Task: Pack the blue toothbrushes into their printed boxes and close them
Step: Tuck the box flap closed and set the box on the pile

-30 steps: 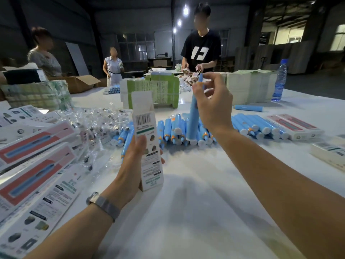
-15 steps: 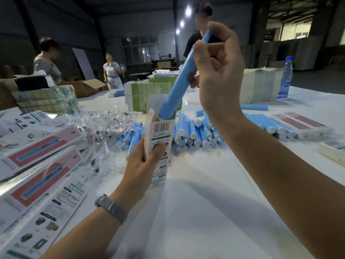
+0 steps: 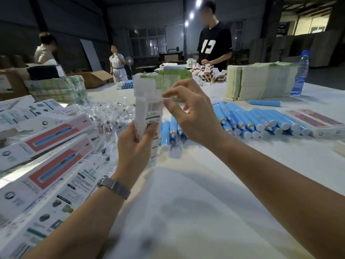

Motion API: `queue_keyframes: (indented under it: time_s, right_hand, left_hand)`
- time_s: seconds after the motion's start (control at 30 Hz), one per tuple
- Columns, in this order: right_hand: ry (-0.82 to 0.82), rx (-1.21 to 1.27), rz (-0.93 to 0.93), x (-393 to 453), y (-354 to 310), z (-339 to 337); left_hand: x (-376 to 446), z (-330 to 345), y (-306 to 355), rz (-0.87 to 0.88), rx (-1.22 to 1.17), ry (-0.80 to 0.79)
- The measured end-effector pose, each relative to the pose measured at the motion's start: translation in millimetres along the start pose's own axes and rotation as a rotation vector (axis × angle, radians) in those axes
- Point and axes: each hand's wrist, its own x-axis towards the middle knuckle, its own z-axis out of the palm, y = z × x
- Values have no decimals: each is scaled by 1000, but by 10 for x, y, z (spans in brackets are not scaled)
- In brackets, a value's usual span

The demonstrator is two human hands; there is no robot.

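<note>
My left hand grips the lower part of a white printed box and holds it upright above the table, barcode side facing me. Its top flap stands open. My right hand is at the box's upper right edge, thumb and index fingertip pinching a thin side flap. No toothbrush shows in either hand; the inside of the box is hidden. A pile of blue toothbrushes lies on the white table behind my hands.
Flat printed boxes are stacked at the left, with clear plastic wrappers beyond them. Two closed boxes lie at the right. Stacked cartons and a water bottle stand farther back. A person in a black shirt works at the far side.
My right hand lifted a blue toothbrush from the pile and slid it down into the box. It has let go of the toothbrush and now pinches the box's flap.
</note>
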Motion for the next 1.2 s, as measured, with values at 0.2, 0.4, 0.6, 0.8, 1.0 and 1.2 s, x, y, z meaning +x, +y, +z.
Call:
queue_keyframes:
  time_s: [0.2, 0.4, 0.6, 0.8, 1.0, 1.2]
  right_hand:
    - [-562, -246, 201, -174, 218, 330]
    - [-892, -551, -28, -233, 224, 940]
    - [-857, -460, 11, -89, 185, 977]
    - [-445, 153, 184, 216, 151, 114]
    - [16, 594, 225, 173, -25, -384]
    - [72, 511, 17, 135, -262, -441]
  left_hand:
    - [343, -384, -142, -44, 41, 351]
    - [397, -455, -222, -86, 73, 461]
    - [325, -358, -139, -79, -22, 368]
    - [94, -64, 12, -164, -271, 219]
    - [-205, 259, -5, -330, -454, -178]
    - [-302, 300, 61, -113, -294, -261]
